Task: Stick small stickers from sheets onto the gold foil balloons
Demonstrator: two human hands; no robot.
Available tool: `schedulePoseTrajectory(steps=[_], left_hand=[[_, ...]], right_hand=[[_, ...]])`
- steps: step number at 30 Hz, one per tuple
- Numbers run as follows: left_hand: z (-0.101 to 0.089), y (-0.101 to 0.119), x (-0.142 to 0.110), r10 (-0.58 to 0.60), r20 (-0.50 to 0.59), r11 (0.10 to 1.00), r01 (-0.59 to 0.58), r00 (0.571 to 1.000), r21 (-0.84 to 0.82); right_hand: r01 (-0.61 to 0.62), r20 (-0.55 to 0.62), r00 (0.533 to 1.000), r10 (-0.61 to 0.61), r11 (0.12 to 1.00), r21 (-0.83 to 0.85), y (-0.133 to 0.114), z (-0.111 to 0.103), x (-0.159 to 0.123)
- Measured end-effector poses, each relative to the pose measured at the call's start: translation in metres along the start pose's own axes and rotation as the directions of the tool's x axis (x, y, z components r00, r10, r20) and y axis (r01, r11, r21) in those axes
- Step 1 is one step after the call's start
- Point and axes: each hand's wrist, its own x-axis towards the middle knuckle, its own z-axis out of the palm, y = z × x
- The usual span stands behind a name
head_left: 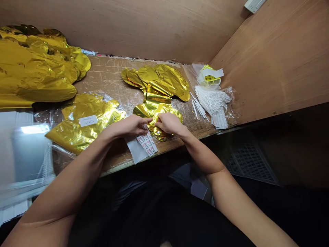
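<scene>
**Both hands in on the gold foil at the front edge!**

Here's the wooden workbench [102, 77], its rear left corner loaded with a big gold foil pile [31, 68], layers overlapping too tightly to count. Towards the front left edge, one bagged gold foil piece [77, 113]. And centre stage, the gold foil balloons [164, 79]: a stack, count unclear, long axis running rear to front, broad lobes at the rear, narrow waist, smaller lobed end at the front edge. The right hand [170, 123] pinches that front end, grip narrow; the left hand [133, 125] reaches a finger to it, but I can't tell whether it grips anything. By the right edge, white sticks [212, 99], too many to count, several loose; behind them, one yellow-and-white roll [210, 76]. Under the left hand, sticker strips [147, 142] reading "CE" beside red symbols. One white label [88, 120] on the bag, print too small to read.
</scene>
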Motion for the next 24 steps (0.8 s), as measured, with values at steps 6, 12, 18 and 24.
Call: schedulePoseTrajectory(steps=[6,12,18,24], left_hand=[[0.001,0.000,0.002,0.017,-0.034,1.000,-0.017,0.999,-0.016],[-0.009,0.017,-0.014,-0.027,-0.089,0.946,-0.003,0.996,-0.323],[-0.006,0.021,-0.013,0.041,-0.024,0.949,-0.046,0.999,-0.311],[0.002,0.010,-0.003,0.005,-0.039,0.973,-0.014,0.999,-0.232]], right_hand=[[0.072,-0.181,0.980,-0.082,0.996,-0.059,0.030,-0.002,-0.011],[0.294,-0.157,0.954,-0.255,0.898,0.328,0.046,0.022,-0.001],[0.151,0.031,0.979,-0.201,0.822,0.549,0.044,0.002,0.008],[0.165,0.132,0.956,-0.262,0.853,0.495,0.058,-0.058,0.032]])
